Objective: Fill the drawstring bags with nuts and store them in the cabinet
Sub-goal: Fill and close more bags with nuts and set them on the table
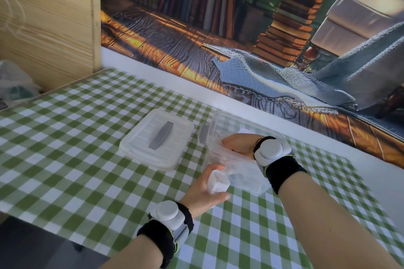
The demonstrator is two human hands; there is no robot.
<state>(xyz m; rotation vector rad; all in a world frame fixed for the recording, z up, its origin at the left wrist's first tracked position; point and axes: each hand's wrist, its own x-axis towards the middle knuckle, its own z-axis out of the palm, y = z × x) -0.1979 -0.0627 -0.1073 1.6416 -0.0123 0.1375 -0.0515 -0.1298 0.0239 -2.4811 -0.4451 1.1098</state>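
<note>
My left hand [204, 190] grips a small white drawstring bag [218, 182], its mouth turned up, right beside a clear plastic container [244, 172]. My right hand [239, 144] reaches down inside that open container with curled fingers; what it holds is hidden by the wall and blur. The nuts inside cannot be made out. The wooden cabinet [48, 28] stands at the far left of the table.
The container's clear lid [156, 138] with a grey handle lies upside left of the container on the green checked tablecloth [76, 159]. A plastic bag [15, 85] lies at the cabinet's foot. A printed backdrop runs along the far table edge.
</note>
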